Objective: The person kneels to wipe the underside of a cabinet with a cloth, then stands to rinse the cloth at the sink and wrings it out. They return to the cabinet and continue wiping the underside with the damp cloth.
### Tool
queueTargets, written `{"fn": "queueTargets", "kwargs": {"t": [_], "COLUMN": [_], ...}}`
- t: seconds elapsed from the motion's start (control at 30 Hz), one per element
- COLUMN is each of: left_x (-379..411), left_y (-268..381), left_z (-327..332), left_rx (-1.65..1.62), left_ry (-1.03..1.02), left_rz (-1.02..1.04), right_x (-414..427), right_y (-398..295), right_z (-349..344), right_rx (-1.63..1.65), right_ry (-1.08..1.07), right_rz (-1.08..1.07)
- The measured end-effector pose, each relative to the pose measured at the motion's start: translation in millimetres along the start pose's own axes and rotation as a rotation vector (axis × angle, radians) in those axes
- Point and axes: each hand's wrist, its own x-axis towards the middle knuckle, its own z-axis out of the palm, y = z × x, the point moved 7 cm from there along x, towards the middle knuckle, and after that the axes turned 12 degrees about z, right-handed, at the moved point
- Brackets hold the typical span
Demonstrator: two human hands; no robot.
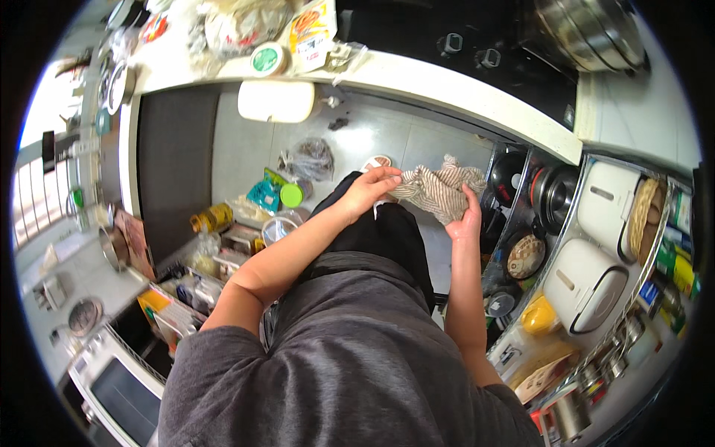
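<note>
A crumpled striped cloth [438, 193], brown and white, hangs between my two hands over the kitchen floor. My right hand [465, 218] grips its lower right side, with the thumb in front and the other fingers hidden behind the folds. At the cloth's left end, my left hand [370, 193] has its fingertips on the fabric. Below the cloth are my dark trousers and a light-coloured shoe [377, 163] on the grey tiles.
A pale counter edge [447, 84] runs ahead, bearing a black cooktop [413, 28] and a steel pot [592, 33]. Wire shelving with pans [558, 198] and white containers [584, 285] stands at right. A clear plastic bag [308, 159] and a green-lidded jar [292, 195] sit at left.
</note>
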Motion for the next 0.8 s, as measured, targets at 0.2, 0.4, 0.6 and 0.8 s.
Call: {"fn": "queueTargets", "kwargs": {"t": [0.2, 0.4, 0.6, 0.8], "left_x": [-35, -70, -95, -88], "left_y": [-41, -65, -63, -48], "left_z": [-12, -15, -62, -106], "left_rx": [-0.165, -0.248, -0.348, -0.407], "left_ry": [0.230, 0.287, 0.489, 0.515], "left_rz": [0.042, 0.127, 0.218, 0.184], "right_x": [36, 52, 81, 92], "right_y": [-25, -26, 13, 49], "right_z": [-39, -19, 52, 77], "right_rx": [-0.195, -0.412, -0.606, -0.584], "right_ry": [0.145, 0.165, 0.035, 0.045], "right_rz": [0.125, 0.196, 0.282, 0.318]}}
